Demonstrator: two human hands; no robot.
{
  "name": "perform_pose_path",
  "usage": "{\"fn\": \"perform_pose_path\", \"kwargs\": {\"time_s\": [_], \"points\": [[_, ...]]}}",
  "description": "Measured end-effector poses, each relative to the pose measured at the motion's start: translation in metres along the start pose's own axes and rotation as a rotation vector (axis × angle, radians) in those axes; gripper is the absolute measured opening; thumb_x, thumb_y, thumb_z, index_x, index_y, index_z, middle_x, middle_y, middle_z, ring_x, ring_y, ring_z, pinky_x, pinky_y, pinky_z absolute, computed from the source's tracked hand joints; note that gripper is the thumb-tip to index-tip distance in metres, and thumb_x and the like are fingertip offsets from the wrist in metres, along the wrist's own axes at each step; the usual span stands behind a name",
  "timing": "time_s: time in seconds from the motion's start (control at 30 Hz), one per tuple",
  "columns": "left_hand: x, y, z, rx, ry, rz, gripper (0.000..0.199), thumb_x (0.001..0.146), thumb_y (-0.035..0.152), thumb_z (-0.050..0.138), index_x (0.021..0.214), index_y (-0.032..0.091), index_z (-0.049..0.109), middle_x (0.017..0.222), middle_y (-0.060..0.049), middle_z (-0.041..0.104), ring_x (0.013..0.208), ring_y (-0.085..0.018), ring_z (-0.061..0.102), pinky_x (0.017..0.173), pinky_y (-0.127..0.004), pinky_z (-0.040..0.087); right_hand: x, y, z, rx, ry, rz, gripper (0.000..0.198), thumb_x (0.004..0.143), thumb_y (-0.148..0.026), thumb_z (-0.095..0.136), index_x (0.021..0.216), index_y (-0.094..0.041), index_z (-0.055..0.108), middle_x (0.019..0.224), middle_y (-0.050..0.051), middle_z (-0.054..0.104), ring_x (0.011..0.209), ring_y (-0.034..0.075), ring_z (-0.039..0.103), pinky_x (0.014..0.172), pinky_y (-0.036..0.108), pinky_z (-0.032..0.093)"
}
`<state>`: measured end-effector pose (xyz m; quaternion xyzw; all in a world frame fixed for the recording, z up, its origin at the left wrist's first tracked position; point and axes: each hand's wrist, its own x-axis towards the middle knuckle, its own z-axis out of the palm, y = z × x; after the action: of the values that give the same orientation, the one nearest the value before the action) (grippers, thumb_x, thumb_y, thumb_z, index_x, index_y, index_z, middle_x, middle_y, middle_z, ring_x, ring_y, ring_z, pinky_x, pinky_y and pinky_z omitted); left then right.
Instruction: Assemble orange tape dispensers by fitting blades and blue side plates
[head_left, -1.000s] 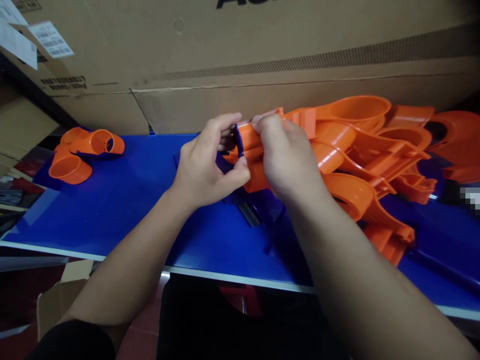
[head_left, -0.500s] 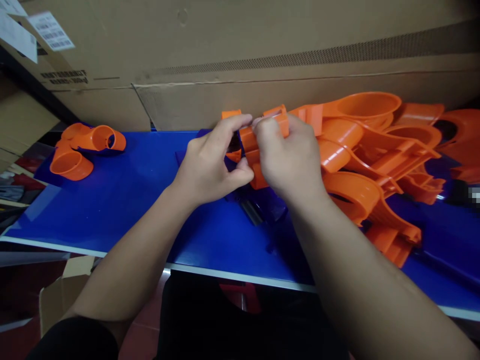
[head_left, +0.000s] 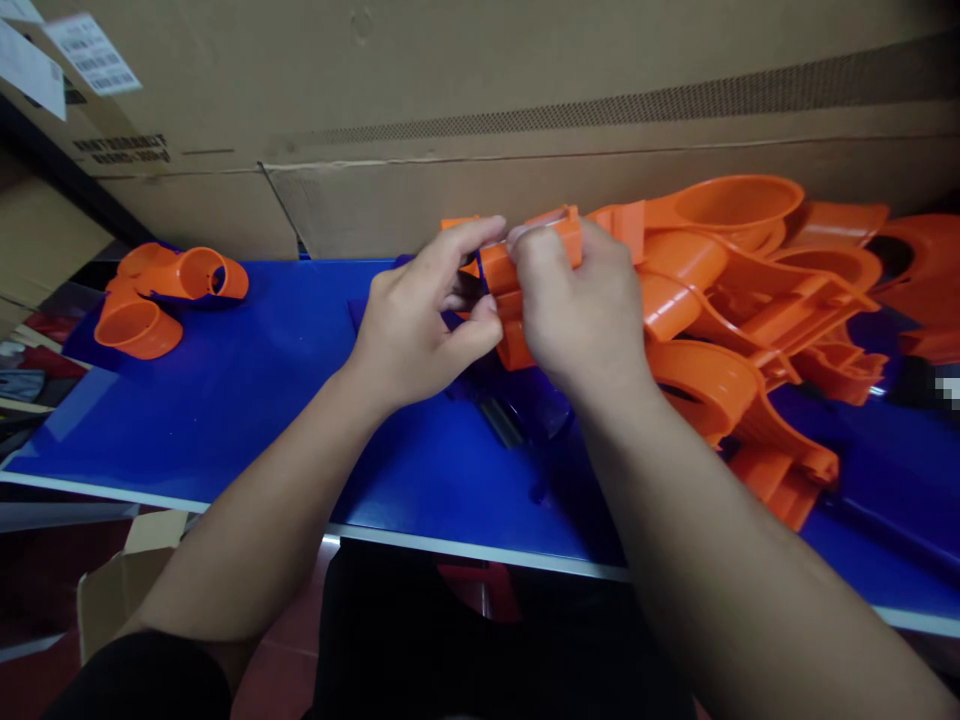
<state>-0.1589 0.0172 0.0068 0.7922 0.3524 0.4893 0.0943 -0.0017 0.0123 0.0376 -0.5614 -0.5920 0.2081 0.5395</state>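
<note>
In the head view, an orange plastic part (head_left: pixel 501 268) with squared edges is held above the middle of the table. My right hand (head_left: pixel 581 300) is closed around its right side and hides much of it. At the part's left end is my left hand (head_left: pixel 427 320), thumb and forefinger curved against its edge; the other fingers are partly hidden behind. Dark blue plastic pieces (head_left: pixel 536 405) lie below the hands, with a short black cylindrical piece (head_left: pixel 501 422) among them. More orange shows behind my left fingers, its shape mostly covered.
Orange plastic parts with round openings (head_left: pixel 750 290) are heaped on the right. A three-tube orange piece (head_left: pixel 142 325) sits at the far left of the blue table (head_left: pixel 247 400). Large cardboard boxes (head_left: pixel 450 80) stand along the back, and an open carton (head_left: pixel 112 590) is below the front edge.
My left thumb and forefinger have shifted slightly at the part's left end, and the part has tilted a little. My right hand keeps its grip. The whole view has shifted slightly.
</note>
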Motion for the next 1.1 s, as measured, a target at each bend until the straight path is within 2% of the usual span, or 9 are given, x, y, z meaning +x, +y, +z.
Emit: {"fn": "perform_pose_path", "kwargs": {"time_s": [0.23, 0.4, 0.57, 0.73, 0.9, 1.0, 1.1], "points": [[-0.002, 0.001, 0.003, 0.034, 0.025, -0.056, 0.063, 0.086, 0.017, 0.063, 0.147, 0.030, 0.055, 0.116, 0.000, 0.077, 0.081, -0.011, 0.073, 0.080, -0.026, 0.063, -0.003, 0.001, 0.002, -0.068, 0.044, -0.033, 0.030, 0.094, -0.048, 0.060, 0.075, -0.025, 0.056, 0.078, 0.001, 0.061, 0.076, 0.019, 0.055, 0.079, 0.037, 0.046], [-0.002, 0.001, 0.001, 0.077, 0.019, -0.012, 0.062, 0.087, 0.018, 0.063, 0.147, 0.031, 0.054, 0.121, -0.002, 0.076, 0.086, -0.013, 0.073, 0.085, -0.029, 0.063, -0.002, 0.001, 0.002, -0.062, 0.055, -0.023, 0.029, 0.093, -0.047, 0.059, 0.075, -0.025, 0.057, 0.079, 0.001, 0.060, 0.079, 0.021, 0.057, 0.080, 0.037, 0.047], [-0.003, 0.003, 0.004, 0.096, 0.037, -0.051, 0.060, 0.085, 0.015, 0.062, 0.144, 0.027, 0.056, 0.116, -0.001, 0.076, 0.084, -0.014, 0.072, 0.086, -0.031, 0.063, -0.005, 0.004, 0.004, -0.091, 0.055, -0.055, 0.030, 0.094, -0.047, 0.061, 0.076, -0.024, 0.056, 0.078, 0.001, 0.059, 0.078, 0.020, 0.057, 0.084, 0.039, 0.048], [-0.003, 0.006, 0.006, 0.126, 0.069, -0.073, 0.059, 0.085, 0.012, 0.058, 0.141, 0.030, 0.056, 0.122, 0.001, 0.075, 0.099, -0.016, 0.074, 0.090, -0.031, 0.064, -0.008, 0.004, 0.007, -0.104, 0.092, -0.070, 0.027, 0.094, -0.047, 0.062, 0.079, -0.025, 0.059, 0.077, 0.001, 0.057, 0.081, 0.022, 0.059, 0.087, 0.040, 0.049], [0.000, 0.010, 0.001, 0.160, 0.095, -0.064, 0.058, 0.084, 0.007, 0.052, 0.137, 0.028, 0.059, 0.131, 0.000, 0.074, 0.117, -0.022, 0.073, 0.103, -0.038, 0.060, -0.005, -0.003, 0.004, -0.115, 0.127, -0.051, 0.029, 0.096, -0.046, 0.056, 0.077, -0.024, 0.057, 0.080, 0.003, 0.060, 0.084, 0.023, 0.059, 0.087, 0.041, 0.046], [0.000, 0.014, 0.002, 0.171, 0.100, -0.079, 0.058, 0.083, 0.006, 0.050, 0.136, 0.027, 0.060, 0.133, -0.001, 0.074, 0.118, -0.023, 0.073, 0.106, -0.039, 0.059, -0.003, -0.005, 0.003, -0.067, 0.109, -0.031, 0.030, 0.097, -0.047, 0.055, 0.078, -0.024, 0.058, 0.083, 0.004, 0.062, 0.085, 0.023, 0.059, 0.086, 0.040, 0.046], [0.000, 0.014, 0.004, 0.218, 0.136, -0.076, 0.053, 0.082, 0.005, 0.050, 0.128, 0.027, 0.065, 0.123, 0.001, 0.077, 0.110, -0.021, 0.074, 0.100, -0.036, 0.060, -0.003, -0.004, 0.003, -0.003, 0.079, -0.009, 0.029, 0.097, -0.045, 0.054, 0.076, -0.024, 0.057, 0.082, 0.004, 0.062, 0.085, 0.022, 0.059, 0.085, 0.038, 0.047]]}}
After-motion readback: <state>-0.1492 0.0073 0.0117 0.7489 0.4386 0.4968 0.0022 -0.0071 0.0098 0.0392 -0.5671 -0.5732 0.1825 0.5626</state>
